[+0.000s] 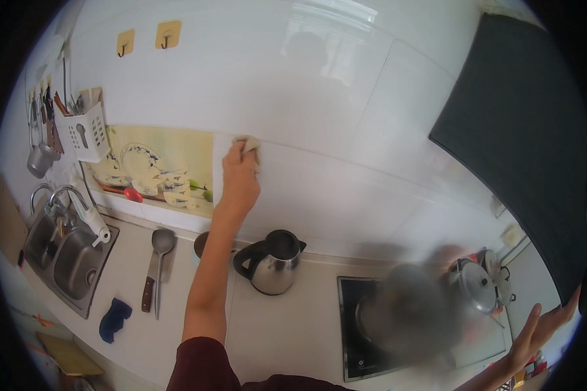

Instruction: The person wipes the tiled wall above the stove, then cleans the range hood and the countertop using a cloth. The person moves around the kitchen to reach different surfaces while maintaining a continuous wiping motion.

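My left hand (pixel 242 183) is raised to the white tiled wall (pixel 323 171), holding a crumpled light-coloured cloth (pixel 247 143) against the tiles. The cloth touches the wall just right of a decorative sticker (pixel 142 166) printed with crockery. Below that forearm, on the counter, stands a steel electric kettle (pixel 274 273) with a black lid and handle. At the far right my right hand (pixel 543 330) reaches up with its thumb apart, by the lower edge of a dark range hood panel (pixel 513 127). Its fingertips are partly hidden at the picture's rim.
A blurred smudge covers part of a black cooktop (pixel 354 337). Lidded pots (pixel 477 286) stand beyond it. Left of my arm lie a spatula (pixel 163 244), a brown-handled knife (pixel 147 293) and a blue cloth (pixel 114 320). A steel double sink (pixel 76 264) is farther left.
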`<action>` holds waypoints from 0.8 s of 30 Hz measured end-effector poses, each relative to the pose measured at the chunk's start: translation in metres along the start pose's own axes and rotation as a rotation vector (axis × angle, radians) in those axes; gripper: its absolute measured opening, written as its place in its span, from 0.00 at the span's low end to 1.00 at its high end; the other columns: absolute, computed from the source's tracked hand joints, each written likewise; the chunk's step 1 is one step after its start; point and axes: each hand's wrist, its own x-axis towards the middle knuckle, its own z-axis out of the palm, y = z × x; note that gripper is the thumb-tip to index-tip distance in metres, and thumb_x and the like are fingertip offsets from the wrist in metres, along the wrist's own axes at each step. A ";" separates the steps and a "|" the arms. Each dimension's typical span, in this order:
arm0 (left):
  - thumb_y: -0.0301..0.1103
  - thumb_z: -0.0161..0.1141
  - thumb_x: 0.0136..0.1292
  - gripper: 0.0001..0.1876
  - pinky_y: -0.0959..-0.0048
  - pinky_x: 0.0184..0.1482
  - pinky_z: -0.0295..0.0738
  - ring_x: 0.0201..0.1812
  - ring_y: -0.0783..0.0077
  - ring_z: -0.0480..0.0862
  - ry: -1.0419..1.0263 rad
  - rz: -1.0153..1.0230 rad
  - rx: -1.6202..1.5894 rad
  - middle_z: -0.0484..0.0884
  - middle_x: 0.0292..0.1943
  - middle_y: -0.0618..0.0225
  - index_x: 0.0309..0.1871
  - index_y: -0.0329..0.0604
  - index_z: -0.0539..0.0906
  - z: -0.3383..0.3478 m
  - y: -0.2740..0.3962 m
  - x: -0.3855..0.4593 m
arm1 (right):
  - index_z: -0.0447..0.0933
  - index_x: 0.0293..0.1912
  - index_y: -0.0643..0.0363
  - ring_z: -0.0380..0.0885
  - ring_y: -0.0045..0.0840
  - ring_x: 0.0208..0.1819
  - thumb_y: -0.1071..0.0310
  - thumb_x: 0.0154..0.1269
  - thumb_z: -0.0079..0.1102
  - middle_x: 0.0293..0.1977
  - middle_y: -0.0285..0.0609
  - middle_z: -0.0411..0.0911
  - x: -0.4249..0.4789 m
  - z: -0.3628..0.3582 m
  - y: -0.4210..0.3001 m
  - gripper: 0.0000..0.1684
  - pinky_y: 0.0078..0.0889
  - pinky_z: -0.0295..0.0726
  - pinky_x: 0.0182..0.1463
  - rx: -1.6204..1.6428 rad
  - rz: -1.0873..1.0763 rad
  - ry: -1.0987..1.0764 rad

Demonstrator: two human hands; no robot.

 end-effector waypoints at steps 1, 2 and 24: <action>0.13 0.50 0.51 0.25 0.55 0.62 0.63 0.59 0.40 0.65 -0.010 0.040 -0.027 0.63 0.62 0.44 0.55 0.33 0.75 0.004 0.006 -0.001 | 0.48 0.72 0.51 0.43 0.39 0.74 0.39 0.63 0.47 0.72 0.45 0.45 0.002 0.000 -0.001 0.45 0.56 0.40 0.74 0.008 -0.015 0.002; 0.14 0.51 0.51 0.24 0.55 0.63 0.63 0.59 0.40 0.65 -0.020 0.080 -0.055 0.63 0.62 0.44 0.54 0.33 0.75 0.010 0.014 -0.002 | 0.48 0.72 0.51 0.42 0.39 0.74 0.40 0.63 0.47 0.72 0.45 0.45 0.003 0.001 -0.002 0.45 0.56 0.39 0.74 0.018 -0.010 0.010; 0.19 0.50 0.57 0.19 0.58 0.61 0.66 0.59 0.43 0.68 0.027 0.108 0.122 0.67 0.62 0.49 0.54 0.34 0.76 0.016 0.019 0.001 | 0.50 0.71 0.38 0.41 0.43 0.75 0.37 0.57 0.52 0.72 0.44 0.47 0.007 -0.001 -0.008 0.46 0.67 0.36 0.72 0.136 -0.016 0.027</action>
